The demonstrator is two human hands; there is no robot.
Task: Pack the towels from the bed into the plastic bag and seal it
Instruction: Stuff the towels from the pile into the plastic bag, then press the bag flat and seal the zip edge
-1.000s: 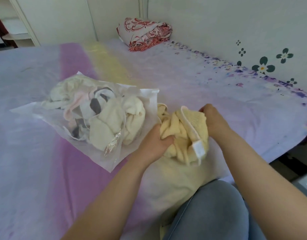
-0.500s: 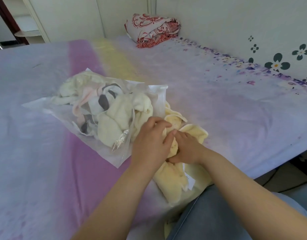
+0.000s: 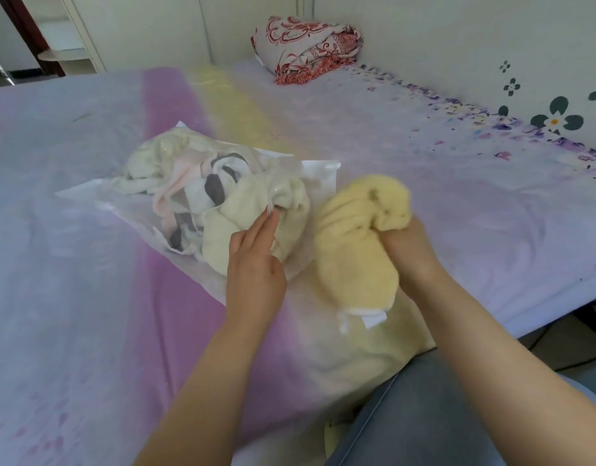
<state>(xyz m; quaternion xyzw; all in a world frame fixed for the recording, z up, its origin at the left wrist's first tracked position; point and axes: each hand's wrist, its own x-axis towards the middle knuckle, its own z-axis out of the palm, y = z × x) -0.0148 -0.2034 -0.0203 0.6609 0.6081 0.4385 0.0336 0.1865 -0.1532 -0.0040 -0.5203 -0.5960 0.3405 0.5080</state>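
A clear plastic bag (image 3: 316,173) lies on the bed, stuffed with cream, pink and grey-white towels (image 3: 222,196). Its mouth faces right. My left hand (image 3: 256,260) pinches the bag's upper film near the mouth, fingers extended over a cream towel. My right hand (image 3: 411,253) grips a bunched yellow towel (image 3: 357,250), which sits just right of the bag's mouth, outside it. The towel's lower end with white labels hangs toward my knee.
The bed sheet (image 3: 88,297) is lilac with pink and yellow bands. A folded red-patterned quilt (image 3: 306,48) sits at the far end by the wall. The bed's right edge (image 3: 559,297) drops to the floor. My jeans-clad knee (image 3: 424,415) is at the bottom.
My hands have come apart. The left went to the bag's mouth and took hold of the film; the right pulled the yellow towel to the right and bunched it.
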